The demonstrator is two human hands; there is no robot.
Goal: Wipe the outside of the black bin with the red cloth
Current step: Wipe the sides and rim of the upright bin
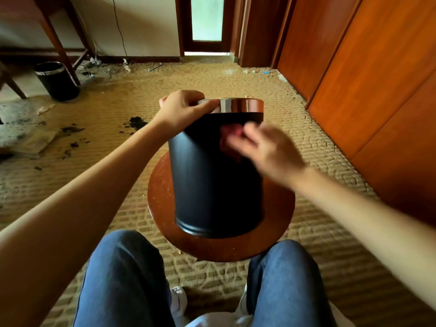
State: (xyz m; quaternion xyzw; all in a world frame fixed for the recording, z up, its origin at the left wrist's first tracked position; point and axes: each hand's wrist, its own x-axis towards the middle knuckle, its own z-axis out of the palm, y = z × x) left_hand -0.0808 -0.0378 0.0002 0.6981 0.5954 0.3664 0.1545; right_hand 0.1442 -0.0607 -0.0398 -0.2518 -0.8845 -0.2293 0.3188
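A tan patterned carpet (94, 185) is filling the room, with orange wooden wardrobe doors (377, 79) running down the right side and a second bin (56, 81) standing far off at the left. Between the person's knees, a small round wooden desk (236, 246) is carrying the black bin (212, 185), which is standing upright on it, leaning slightly toward the camera's left. The left grip (181, 109) is curling over the shiny metal rim (240, 105) at the top and steadying the bin. The right grip (266, 149) is showing as a blur against the upper wall just under the rim, with the red cloth (230, 138) peeking out beneath its fingers. Whether it is pinching the cloth or pressing it flat, I cannot tell. Wiping seems to be under way near the top of the near side. The lower wall, the base edge and the far side are probably waiting for their turn, though the surface is giving no clear sign of what is clean.
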